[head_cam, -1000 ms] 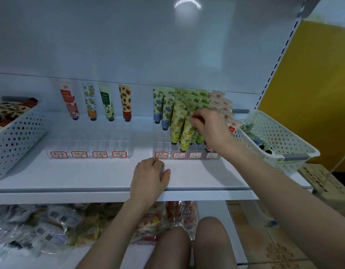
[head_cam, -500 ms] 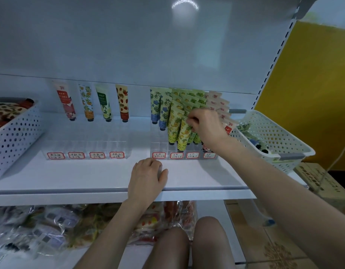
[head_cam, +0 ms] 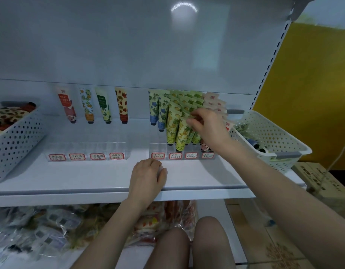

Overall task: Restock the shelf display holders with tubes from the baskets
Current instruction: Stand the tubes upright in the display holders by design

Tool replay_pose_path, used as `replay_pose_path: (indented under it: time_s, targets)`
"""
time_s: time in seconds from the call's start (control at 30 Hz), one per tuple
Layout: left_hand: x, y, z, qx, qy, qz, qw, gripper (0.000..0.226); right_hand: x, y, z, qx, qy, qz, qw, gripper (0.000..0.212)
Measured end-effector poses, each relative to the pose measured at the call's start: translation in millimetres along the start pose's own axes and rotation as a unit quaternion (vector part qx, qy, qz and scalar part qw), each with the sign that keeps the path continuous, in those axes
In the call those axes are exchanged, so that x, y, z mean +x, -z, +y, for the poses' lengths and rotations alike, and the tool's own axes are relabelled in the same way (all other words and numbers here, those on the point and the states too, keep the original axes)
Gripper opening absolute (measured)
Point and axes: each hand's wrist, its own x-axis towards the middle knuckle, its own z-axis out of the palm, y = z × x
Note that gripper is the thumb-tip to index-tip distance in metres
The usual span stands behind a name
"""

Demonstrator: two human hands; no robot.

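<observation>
Right hand (head_cam: 207, 129) barely shifted left, still pinching green tube (head_cam: 187, 116) by its top edge; tube body sits below the grip, in the holder (head_cam: 182, 155). Left hand (head_cam: 147, 176) slack on shelf (head_cam: 90, 177), below-left.

Bare shelf (head_cam: 90, 175) between two flanking baskets (head_cam: 16, 136).

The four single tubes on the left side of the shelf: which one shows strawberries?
The rightmost tube of the four, yellow with red strawberries. The others are a red-and-white tube, an orange-flowered tube and a green tube.
</observation>
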Motion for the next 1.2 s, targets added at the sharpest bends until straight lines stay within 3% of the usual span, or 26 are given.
replay_pose_path:
  time_s: [0.2,0.4,0.57,0.67,0.8,1.03,1.2]
  targets:
    - [7.7,16.4,31.6,0.001,-0.070,0.024,0.997,0.022,-4.0,20.4,0.2,-0.036,0.030,0.059,0.997,0.023]
    - [30.9,26.4,84.3,-0.024,-0.184,0.043,0.982,0.035,-7.0,71.1,30.5,-0.106,-0.021,0.070,0.992,0.024]
    - [52.9,24.4,129.4,-0.053,-0.238,0.026,0.969,0.035,-18.5,125.9,74.2,-0.165,-0.133,-0.005,0.977,0.022]
    - [73.6,21.2,158.4,-0.054,-0.261,0.004,0.964,0.028,-26.3,145.0,98.9,-0.179,-0.214,-0.094,0.956,0.022]
    - [111.8,8.3,197.8,-0.038,-0.238,-0.088,0.966,0.023,-33.1,152.7,124.1,-0.156,-0.280,-0.190,0.928,0.023]
    - [178.8,-50.7,236.1,0.080,-0.147,-0.254,0.953,0.010,-24.6,139.1,154.7,-0.131,-0.328,-0.241,0.904,0.016]
    - [208.1,-99.6,235.8,0.160,-0.072,-0.331,0.927,0.016,-10.8,122.0,172.8,-0.142,-0.344,-0.316,0.873,0.025]
